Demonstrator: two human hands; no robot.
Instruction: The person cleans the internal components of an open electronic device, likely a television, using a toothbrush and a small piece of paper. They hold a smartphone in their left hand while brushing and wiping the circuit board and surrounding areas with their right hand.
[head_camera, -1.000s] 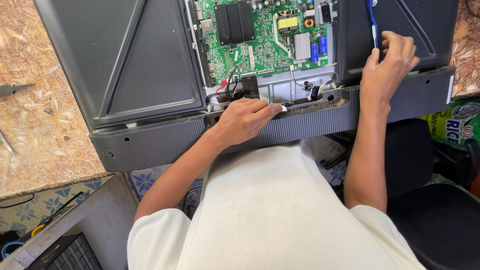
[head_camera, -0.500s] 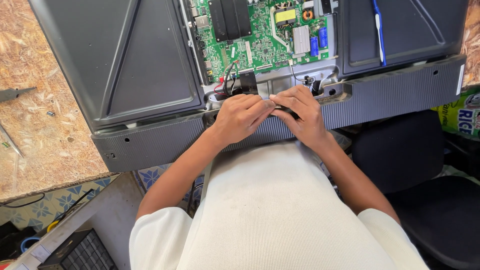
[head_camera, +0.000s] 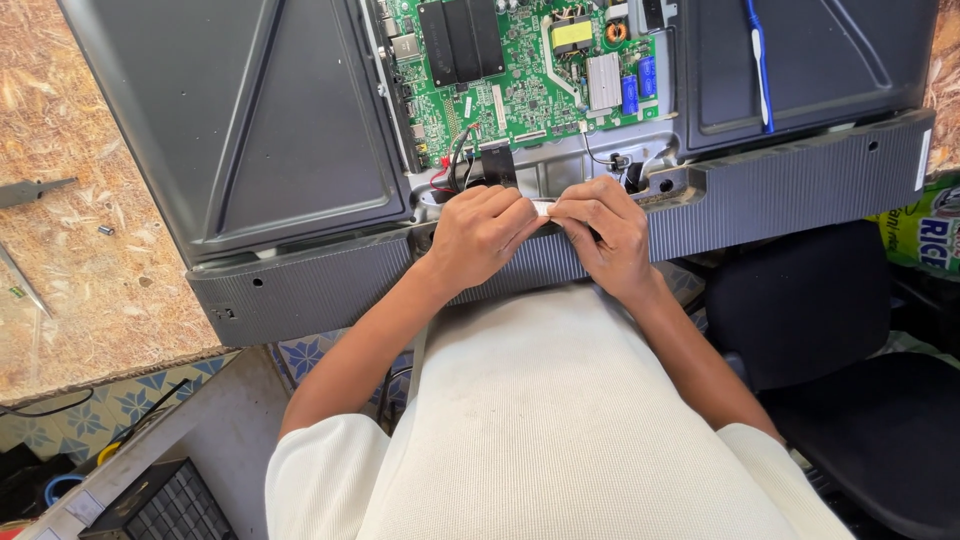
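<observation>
A flat television lies face down with its dark back panel (head_camera: 270, 120) open over a green circuit board (head_camera: 520, 70). My left hand (head_camera: 483, 235) and my right hand (head_camera: 605, 230) meet at the lower edge, just below the board. Both pinch a small white flat ribbon cable (head_camera: 543, 208) between their fingertips. A bundle of red and black wires (head_camera: 455, 170) runs beside my left hand. The ribbed grey bottom strip (head_camera: 780, 195) of the set lies under my wrists.
A blue and white toothbrush (head_camera: 758, 60) rests on the right back panel. Pliers (head_camera: 35, 188) and a small screw (head_camera: 103, 230) lie on the chipboard table at left. A black office chair (head_camera: 840, 340) stands at right, a keyboard (head_camera: 150, 505) at lower left.
My right hand left the toothbrush on the right panel and came down beside my left hand. Both hands now hold the white ribbon cable, lifted slightly into view.
</observation>
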